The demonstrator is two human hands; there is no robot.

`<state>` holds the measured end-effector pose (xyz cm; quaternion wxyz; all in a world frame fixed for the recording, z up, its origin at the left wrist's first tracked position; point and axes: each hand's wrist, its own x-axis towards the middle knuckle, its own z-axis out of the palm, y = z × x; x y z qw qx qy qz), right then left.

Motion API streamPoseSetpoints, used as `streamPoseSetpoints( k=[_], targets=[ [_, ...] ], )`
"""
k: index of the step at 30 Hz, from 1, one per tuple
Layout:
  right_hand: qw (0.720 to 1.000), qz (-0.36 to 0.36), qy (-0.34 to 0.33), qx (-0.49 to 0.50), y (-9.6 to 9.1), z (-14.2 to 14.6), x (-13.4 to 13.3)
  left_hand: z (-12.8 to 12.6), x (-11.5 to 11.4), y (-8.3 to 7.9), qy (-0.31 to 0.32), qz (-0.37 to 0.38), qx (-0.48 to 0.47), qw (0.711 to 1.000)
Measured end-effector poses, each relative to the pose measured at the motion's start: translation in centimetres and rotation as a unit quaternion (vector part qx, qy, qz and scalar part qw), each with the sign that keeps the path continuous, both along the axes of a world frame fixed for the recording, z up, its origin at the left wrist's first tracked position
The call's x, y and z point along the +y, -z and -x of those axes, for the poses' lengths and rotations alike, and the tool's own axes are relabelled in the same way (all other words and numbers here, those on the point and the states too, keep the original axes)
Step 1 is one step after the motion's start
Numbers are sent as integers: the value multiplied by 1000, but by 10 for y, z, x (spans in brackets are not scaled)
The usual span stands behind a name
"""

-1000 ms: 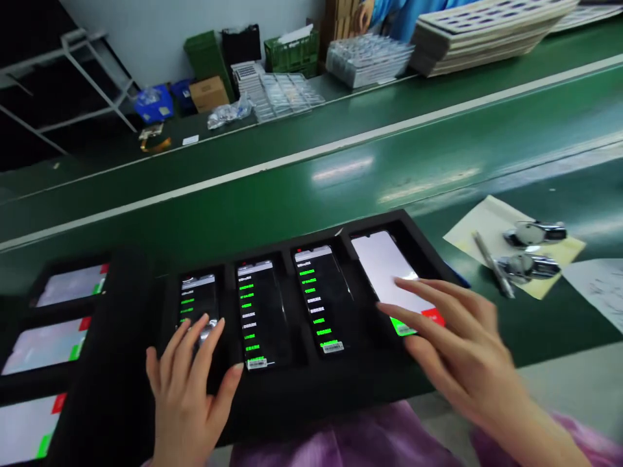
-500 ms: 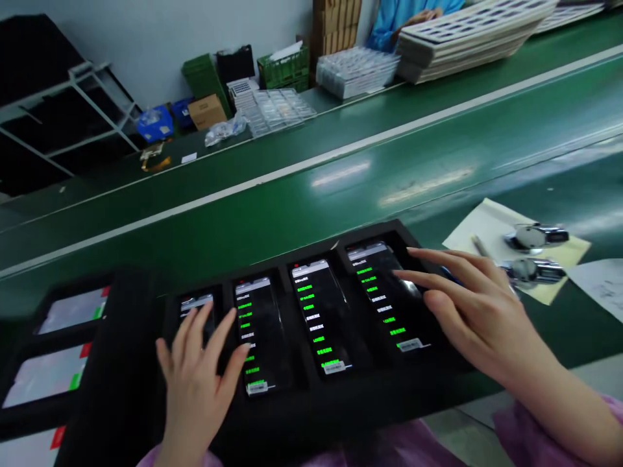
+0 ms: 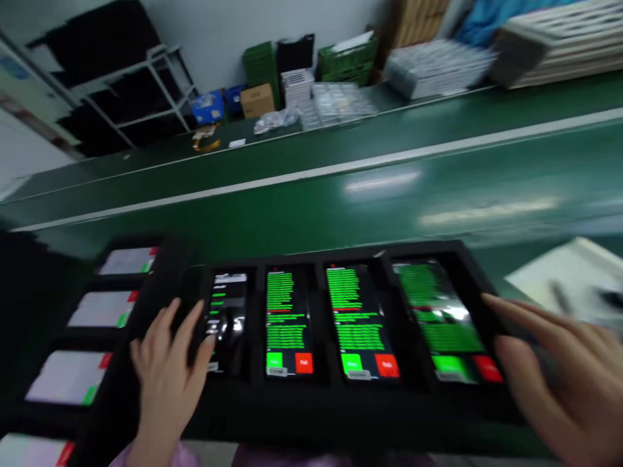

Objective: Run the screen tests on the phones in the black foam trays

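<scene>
Several smartphones lie face up, side by side, in the slots of a black tray [image 3: 316,402]. My left hand [image 3: 168,363] is open, fingers spread, beside the leftmost phone [image 3: 228,324], which shows a dark list screen. The second phone [image 3: 287,318] and the third phone [image 3: 357,318] display dense green text above a green and a red button. Similar text fills the rightmost phone [image 3: 438,311], partly washed out by glare. My right hand [image 3: 564,376], blurred, is open at the tray's right end, fingers stretched toward that phone. I see nothing held in either hand.
At left stands another black tray [image 3: 117,350] of phones with pale screens. A blurred sheet of paper [image 3: 549,272] lies at right. Beyond runs a green conveyor belt [image 3: 272,211]. Boxes, green crates [image 3: 348,58] and stacked white trays [image 3: 559,42] line the back.
Three phones have switched from list screens to green text with buttons. The view has swung left. My right hand has drawn back from the rightmost screen; my left has moved off the leftmost phone's screen.
</scene>
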<state>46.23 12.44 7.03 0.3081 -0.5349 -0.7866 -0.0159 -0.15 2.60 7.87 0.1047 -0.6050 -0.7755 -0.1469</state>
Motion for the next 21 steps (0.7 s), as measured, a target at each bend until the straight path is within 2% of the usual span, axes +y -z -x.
streamPoseSetpoints(
  k=[1,3,6,8,11,14,16,19,21],
  targets=[
    [1000,-10,4,-18,-5,11,-10,-3,-6,3,-1,-16,2,1000],
    [997,-7,8,-73,-8,32,-29,-14,-19,7,14,-2,21,1000],
    [990,-1,34,-139,1,60,-53,-45,-29,11,50,70,67,994],
    [986,-6,44,-161,12,74,-60,-69,-24,11,62,101,81,990],
    [985,-13,48,-168,22,87,-50,-88,1,7,60,133,62,987],
    [989,-28,54,-136,22,92,-29,-79,16,1,57,153,-1,987],
    [995,-36,-15,-96,20,92,-22,-67,10,-2,95,135,-32,986],
    [977,-69,-189,-69,24,92,-27,-57,-13,1,185,75,2,980],
    [965,-94,-230,-82,30,87,-35,-54,-25,7,222,58,54,972]
  ],
)
